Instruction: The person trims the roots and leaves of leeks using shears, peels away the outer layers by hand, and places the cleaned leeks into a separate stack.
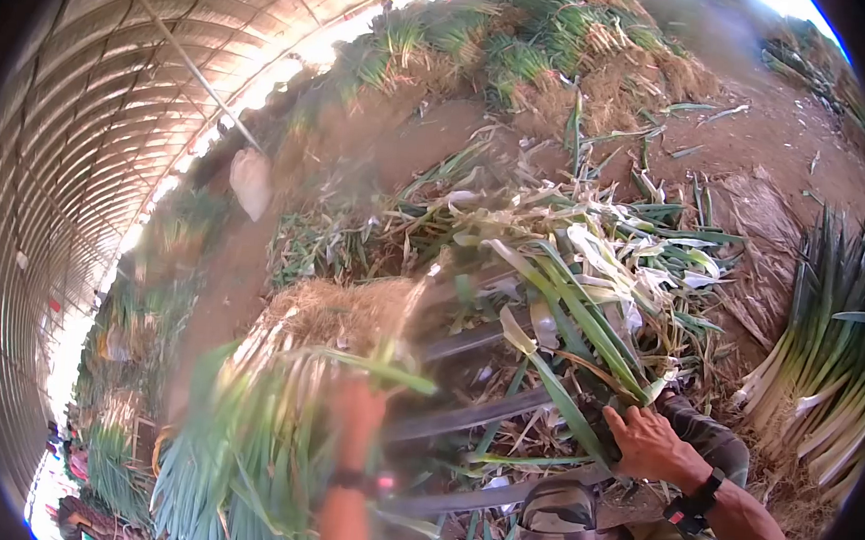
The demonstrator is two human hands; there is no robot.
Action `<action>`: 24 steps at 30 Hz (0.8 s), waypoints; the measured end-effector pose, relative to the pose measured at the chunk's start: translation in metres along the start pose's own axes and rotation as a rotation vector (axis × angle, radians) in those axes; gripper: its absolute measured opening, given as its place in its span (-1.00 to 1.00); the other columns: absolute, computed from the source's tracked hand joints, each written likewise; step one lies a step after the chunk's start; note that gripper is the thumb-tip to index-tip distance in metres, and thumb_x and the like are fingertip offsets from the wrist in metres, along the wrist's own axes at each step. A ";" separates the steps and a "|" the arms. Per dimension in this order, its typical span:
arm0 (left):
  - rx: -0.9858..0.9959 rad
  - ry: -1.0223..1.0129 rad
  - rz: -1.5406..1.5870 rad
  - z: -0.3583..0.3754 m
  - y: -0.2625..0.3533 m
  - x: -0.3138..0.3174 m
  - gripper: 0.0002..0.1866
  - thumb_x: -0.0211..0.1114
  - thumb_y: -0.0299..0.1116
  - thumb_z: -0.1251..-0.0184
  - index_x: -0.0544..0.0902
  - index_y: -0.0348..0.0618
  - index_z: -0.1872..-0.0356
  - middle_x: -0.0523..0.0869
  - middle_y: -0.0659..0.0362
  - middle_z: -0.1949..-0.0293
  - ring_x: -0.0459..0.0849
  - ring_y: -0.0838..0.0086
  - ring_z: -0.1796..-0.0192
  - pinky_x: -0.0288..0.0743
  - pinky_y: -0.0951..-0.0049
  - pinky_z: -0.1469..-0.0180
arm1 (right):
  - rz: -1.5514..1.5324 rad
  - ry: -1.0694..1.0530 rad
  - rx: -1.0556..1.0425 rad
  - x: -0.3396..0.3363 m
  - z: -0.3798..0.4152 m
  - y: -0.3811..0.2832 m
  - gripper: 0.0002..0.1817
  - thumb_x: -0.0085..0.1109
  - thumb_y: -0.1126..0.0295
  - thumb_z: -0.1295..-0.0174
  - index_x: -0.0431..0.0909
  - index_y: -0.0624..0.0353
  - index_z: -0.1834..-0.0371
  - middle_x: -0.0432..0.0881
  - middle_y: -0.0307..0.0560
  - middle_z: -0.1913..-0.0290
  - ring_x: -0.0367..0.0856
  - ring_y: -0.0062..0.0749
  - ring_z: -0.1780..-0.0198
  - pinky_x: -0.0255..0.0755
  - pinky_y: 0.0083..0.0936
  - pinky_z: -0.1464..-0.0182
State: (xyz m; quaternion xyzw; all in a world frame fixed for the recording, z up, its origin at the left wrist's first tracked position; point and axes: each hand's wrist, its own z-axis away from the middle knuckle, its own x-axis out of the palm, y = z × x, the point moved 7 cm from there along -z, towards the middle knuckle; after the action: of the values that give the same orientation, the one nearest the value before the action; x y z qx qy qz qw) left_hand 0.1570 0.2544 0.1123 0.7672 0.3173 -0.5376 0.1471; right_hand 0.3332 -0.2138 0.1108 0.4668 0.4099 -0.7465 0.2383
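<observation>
My left hand (357, 415) is smeared by motion over a large bundle of green onions (249, 458), whose roots point away from me. A blurred stalk passes just above its fingers; whether they hold it I cannot make out. At my right knee, my right hand (653, 444) is closed around the lower ends of several long green onion leaves (585, 316) that fan up and to the left. Its fingertips are partly hidden by the leaves. Each wrist wears a dark band.
Stripped leaves and peelings (644, 255) lie heaped ahead. Grey bench-like bars (483, 414) cross in front of my legs. More green onions (818, 357) lie at right, with rooted piles (568, 49) at the back. A whitish bag (250, 183) hangs from a pole (182, 47).
</observation>
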 end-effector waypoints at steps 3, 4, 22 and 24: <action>0.014 -0.171 0.092 -0.001 0.039 -0.036 -0.61 0.35 -0.23 -0.24 0.69 -0.32 0.04 0.66 -0.18 0.02 0.60 -0.12 -0.12 0.48 -0.03 -0.19 | 0.021 0.019 -0.023 0.001 0.002 0.002 -0.02 0.41 0.28 0.04 0.23 0.32 -0.53 0.54 0.32 -0.07 0.55 0.21 -0.14 0.44 -0.07 -0.22; 0.000 -0.222 0.183 -0.002 0.047 -0.040 -0.61 0.34 -0.22 -0.25 0.69 -0.33 0.03 0.66 -0.19 0.01 0.61 -0.12 -0.11 0.49 -0.03 -0.17 | 0.034 0.022 -0.029 0.002 0.002 0.003 -0.03 0.41 0.28 0.04 0.24 0.32 -0.52 0.54 0.32 -0.06 0.56 0.20 -0.13 0.44 -0.08 -0.21; -0.090 -0.443 1.259 -0.001 0.113 -0.033 -0.65 0.32 -0.30 -0.51 0.69 -0.34 -0.14 0.77 0.24 0.13 0.65 0.68 0.15 0.54 0.62 0.06 | 0.200 0.139 -0.089 0.008 0.009 0.004 -0.07 0.39 0.26 -0.02 0.27 0.41 -0.50 0.63 0.23 0.11 0.63 0.06 0.05 0.46 -0.15 0.09; -0.127 -0.455 1.303 0.003 0.115 -0.024 -0.67 0.32 -0.31 -0.51 0.69 -0.34 -0.11 0.77 0.25 0.15 0.67 0.66 0.19 0.56 0.61 0.09 | 0.206 0.154 -0.094 0.009 0.009 0.003 -0.06 0.41 0.26 0.00 0.27 0.40 -0.50 0.63 0.23 0.12 0.64 0.04 0.06 0.46 -0.15 0.11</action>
State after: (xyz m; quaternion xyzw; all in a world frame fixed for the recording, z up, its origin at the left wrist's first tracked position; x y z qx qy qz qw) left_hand 0.2235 0.1580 0.1202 0.6595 -0.2162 -0.4675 0.5475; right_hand 0.3270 -0.2233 0.1041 0.5505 0.4115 -0.6600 0.3033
